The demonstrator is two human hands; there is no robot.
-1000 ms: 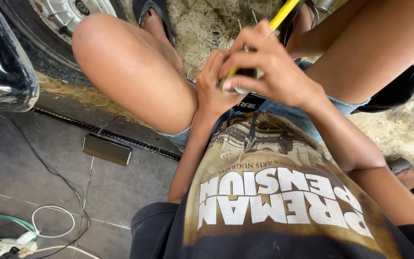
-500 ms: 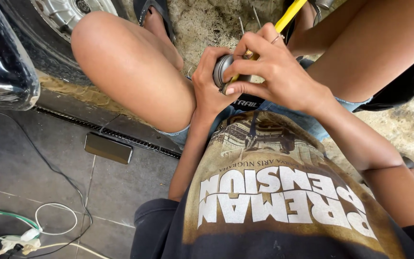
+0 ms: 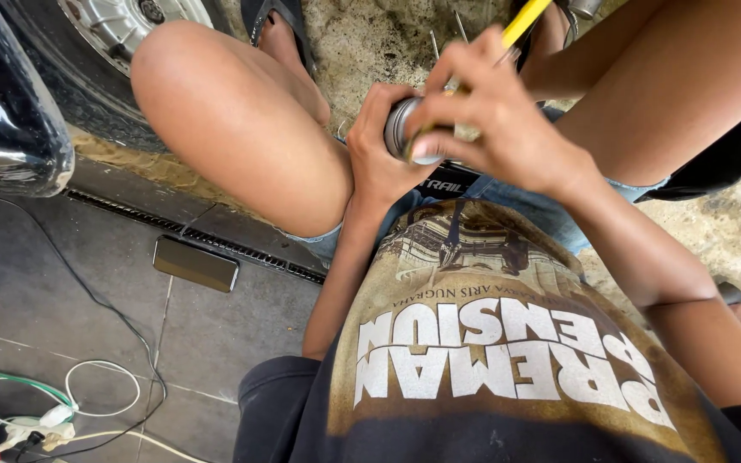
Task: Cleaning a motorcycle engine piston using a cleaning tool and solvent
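Head view, looking down at a seated person's lap; items listed left to right.

1. Black vehicle body (image 3: 2,129) and a tyre with a silver wheel (image 3: 130,26) fill the upper left corner.
2. Cables (image 3: 87,403), white, green and black, lie on the grey tiled floor (image 3: 216,334) at lower left.
3. Dark flat phone (image 3: 195,263) rests on the floor, just beside a long drain grate (image 3: 216,244).
4. Left knee (image 3: 233,129) rises above the grate; a dark sandal (image 3: 280,26) shows beyond it on rough concrete.
5. Left hand (image 3: 379,159) wraps around a round silver metal part (image 3: 405,129), fingers curled shut on its left side, thumb towards the viewer.
6. Metal part sits between the two hands, above the lap, its rim partly hidden by fingers.
7. Right hand (image 3: 499,120) closes over the part from the right and above; its fingertips press on the rim while pinching a yellow-handled tool (image 3: 525,17), whose shaft slants up to the frame's top edge. The tool's tip is hidden.
8. Right thigh (image 3: 671,77) crosses the upper right.
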